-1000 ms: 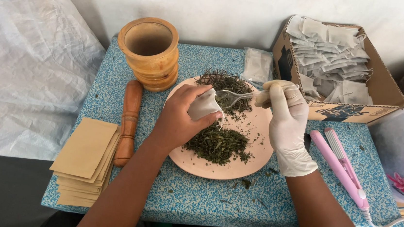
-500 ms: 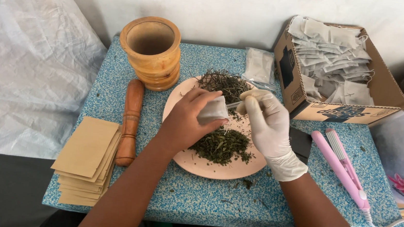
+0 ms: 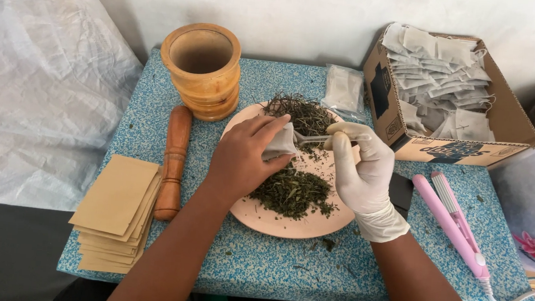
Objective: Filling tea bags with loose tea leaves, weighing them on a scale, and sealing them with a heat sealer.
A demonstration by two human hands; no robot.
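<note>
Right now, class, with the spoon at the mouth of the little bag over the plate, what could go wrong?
1. The left hand pinches the small white bag only at its mouth; if it sags shut, herbs may spill off the spoon held by the gloved right hand.
2. Bits already lie on the blue table beyond the pink plate; more could scatter there.

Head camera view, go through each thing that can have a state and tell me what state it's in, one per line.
Left hand: bare, holding small pouch above the plate.
Right hand: gloved, holding spoon at the pouch.
Plate: holds loose dried herbs.
Mortar: upright.
Pestle: lying flat.
Cardboard box: open, filled with pouches.
Pink sealer: closed, lying flat.
</note>
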